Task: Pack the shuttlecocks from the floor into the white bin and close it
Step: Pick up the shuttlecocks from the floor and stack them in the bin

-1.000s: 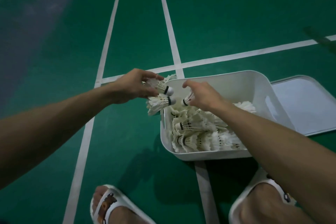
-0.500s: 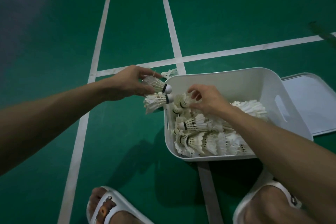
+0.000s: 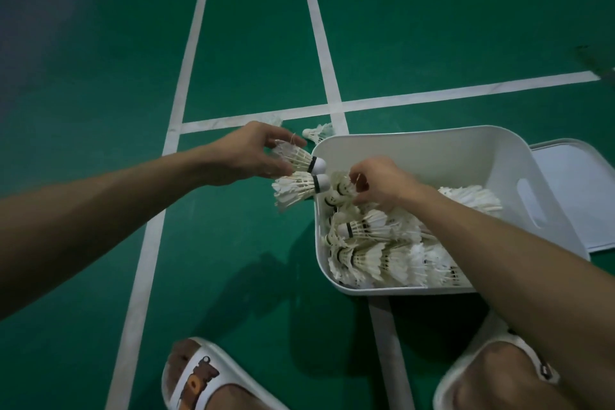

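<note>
- left hand (image 3: 246, 156) grips two shuttlecocks (image 3: 299, 188); white bin (image 3: 432, 150) rim just right of it.
- right hand (image 3: 379, 185) pinches a shuttlecock (image 3: 342, 188) inside bin.
- risk: doubled grip loose; lower one may drop outside.

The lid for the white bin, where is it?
In the head view, the lid lies flat on the green floor at the right edge, beside the right wall of the white bin.
</note>
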